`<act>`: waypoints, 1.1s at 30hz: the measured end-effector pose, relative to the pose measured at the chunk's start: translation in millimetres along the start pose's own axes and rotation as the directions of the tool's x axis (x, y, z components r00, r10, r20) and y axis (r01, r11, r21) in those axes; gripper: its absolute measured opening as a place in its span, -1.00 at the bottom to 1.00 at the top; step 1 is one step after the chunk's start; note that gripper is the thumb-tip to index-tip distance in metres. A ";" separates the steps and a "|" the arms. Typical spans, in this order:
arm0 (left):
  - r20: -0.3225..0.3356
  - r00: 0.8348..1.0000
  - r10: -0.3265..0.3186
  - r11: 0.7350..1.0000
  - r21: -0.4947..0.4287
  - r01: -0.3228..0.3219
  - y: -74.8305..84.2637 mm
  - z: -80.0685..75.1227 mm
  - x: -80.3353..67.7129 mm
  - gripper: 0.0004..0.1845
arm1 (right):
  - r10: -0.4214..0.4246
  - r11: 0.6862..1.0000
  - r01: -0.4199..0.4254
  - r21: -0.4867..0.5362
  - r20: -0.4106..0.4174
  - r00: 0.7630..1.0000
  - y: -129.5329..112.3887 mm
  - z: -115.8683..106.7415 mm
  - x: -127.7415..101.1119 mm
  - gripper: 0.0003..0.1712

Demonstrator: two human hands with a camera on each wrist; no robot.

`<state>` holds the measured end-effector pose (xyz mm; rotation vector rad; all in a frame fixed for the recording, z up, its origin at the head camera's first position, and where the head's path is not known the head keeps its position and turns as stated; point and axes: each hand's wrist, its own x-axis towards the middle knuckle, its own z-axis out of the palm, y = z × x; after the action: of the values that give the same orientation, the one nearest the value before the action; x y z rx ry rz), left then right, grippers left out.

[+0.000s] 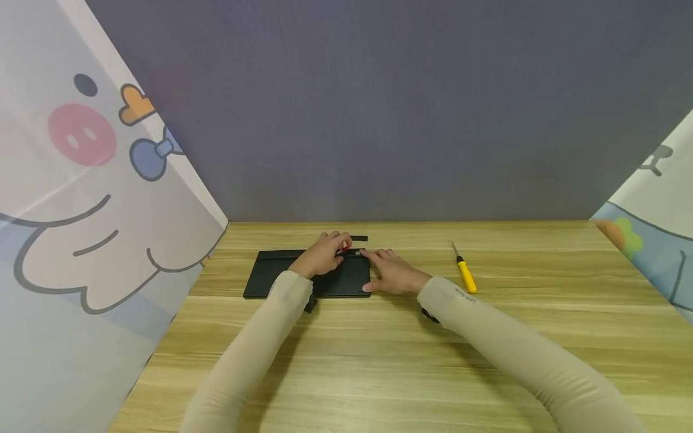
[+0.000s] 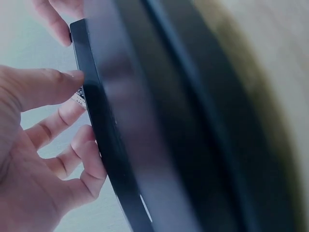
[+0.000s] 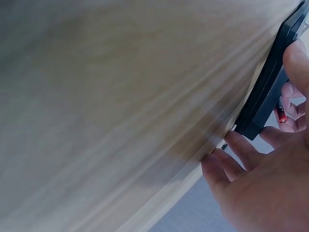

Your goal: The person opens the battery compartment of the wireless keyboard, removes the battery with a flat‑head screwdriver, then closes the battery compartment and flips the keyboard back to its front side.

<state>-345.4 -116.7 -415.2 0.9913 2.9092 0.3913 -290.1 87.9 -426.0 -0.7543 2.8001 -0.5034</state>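
A black keyboard [image 1: 346, 285] lies face down on the wooden table, its raised ridge along the far side. My left hand [image 1: 322, 255] is over that ridge, right of the keyboard's middle, pinching a small red-and-black battery [image 3: 281, 112] between thumb and fingers. In the left wrist view, the thumb and fingers [image 2: 79, 159] of this hand are right at the ridge's edge. My right hand [image 1: 395, 273] rests at the keyboard's right end, thumb by the near corner and fingers spread toward the ridge. A small light patch [image 1: 358, 253] shows in the ridge beside its fingertips.
A narrow black strip [image 1: 359, 238] lies behind the keyboard. Off to the right is a screwdriver with a yellow handle [image 1: 467, 278]. A grey panel [image 1: 379, 120] rises at the table's back edge, and printed cartoon sheets [image 1: 65, 210] hang at both sides.
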 end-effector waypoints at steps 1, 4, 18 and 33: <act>0.001 1.000 -0.001 1.000 0.000 0.001 -0.1 0.2 0.2 -0.65 | -0.001 1.000 0.001 0.001 0.000 1.000 -0.1 0.1 0.0 -0.01; 0.002 1.000 -0.002 1.000 -0.003 0.002 0.2 0.4 0.5 -0.67 | -0.001 1.000 0.001 0.003 -0.003 1.000 -0.5 0.4 0.0 -0.01; -0.023 1.000 0.019 0.998 -0.054 -0.021 0.7 0.8 1.7 -0.77 | 0.004 1.000 -0.004 -0.012 -0.005 1.000 1.7 2.8 1.3 0.00; -0.238 0.970 0.041 0.996 -0.073 -0.060 2.6 -13.2 9.5 -0.83 | -0.006 1.000 0.006 -0.003 -0.011 1.000 0.5 3.0 0.4 0.01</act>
<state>-353.1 -111.8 -401.4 1.0776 3.0501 0.6673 -289.9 87.3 -428.9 -0.7632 2.8096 -0.5063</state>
